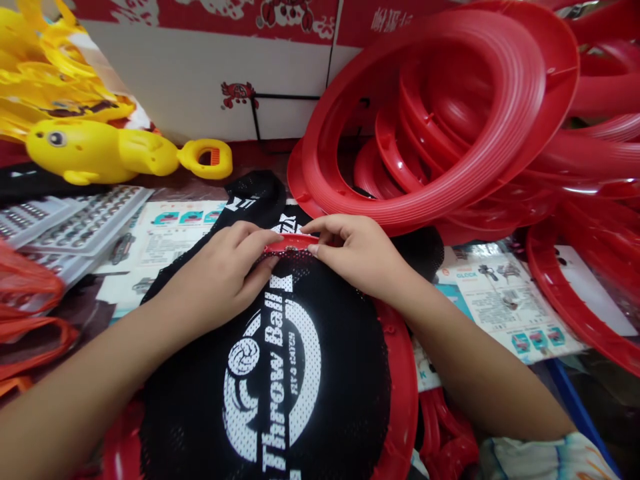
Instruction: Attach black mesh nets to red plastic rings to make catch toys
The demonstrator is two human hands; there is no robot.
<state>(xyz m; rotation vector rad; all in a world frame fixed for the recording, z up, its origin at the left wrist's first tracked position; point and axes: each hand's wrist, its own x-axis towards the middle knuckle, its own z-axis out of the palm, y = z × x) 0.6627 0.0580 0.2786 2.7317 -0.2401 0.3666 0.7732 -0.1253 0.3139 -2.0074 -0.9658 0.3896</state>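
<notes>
At centre frame, my left hand (pixel 225 270) and right hand (pixel 363 257) pinch either side of a curved red plastic edge (pixel 294 243) between thumbs and fingers, apparently steadying it against the white-lettered black mesh fabric (pixel 345 353) spread over a round red plastic ring (pixel 403 380), lower centre.

Head-worn view, forward and down

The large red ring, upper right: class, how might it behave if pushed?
The red ring is probably stiff, holding its round shape. Its sheen suggests slipperiness. Tilted among other rings, it may slide or tip.
</notes>
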